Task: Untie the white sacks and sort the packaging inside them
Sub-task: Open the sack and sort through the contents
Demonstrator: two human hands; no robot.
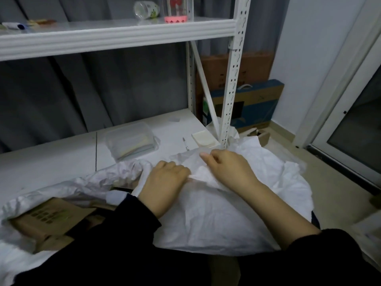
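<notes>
Closest to the person, two dark sleeves (123, 244) reached forward over a stuffed white sack (216, 219), which lay right in front of them with its crumpled top end pointing away, towards the corner of a white rack. The left hand (165, 182) sat on the sack's upper part, its grip clenched on a bunched fold of the cloth with the fingers curled under. Just beside it, the right hand (228, 168) had its grip on the loose cloth at the sack's mouth, thumb and curled fingers pinching the fabric. The two hands were near each other, both on the same gathered stretch.

To the person's left a second sack (115, 172) lay open and rumpled, and brown cardboard boxes (53, 217) showed through its mouth, one printed in green.

Beyond the sacks stretched the rack's lower shelf (51, 162). On it stood a clear plastic tub (132, 142) with flat sheets inside, then a pen (185, 143), then a cream pad of paper (203, 139) up against the slotted corner post (233, 83).

Higher up, the upper shelf (115, 36) carried a tipped glass jar (146, 10) and a clear case on a pink base (176, 19). Behind the rack hung a grey curtain (92, 89). Past the post, a blue box (255, 104) leaned on the floor in front of a brown box (243, 69) by the wall, and a glazed door (354, 124) stood at the far right.
</notes>
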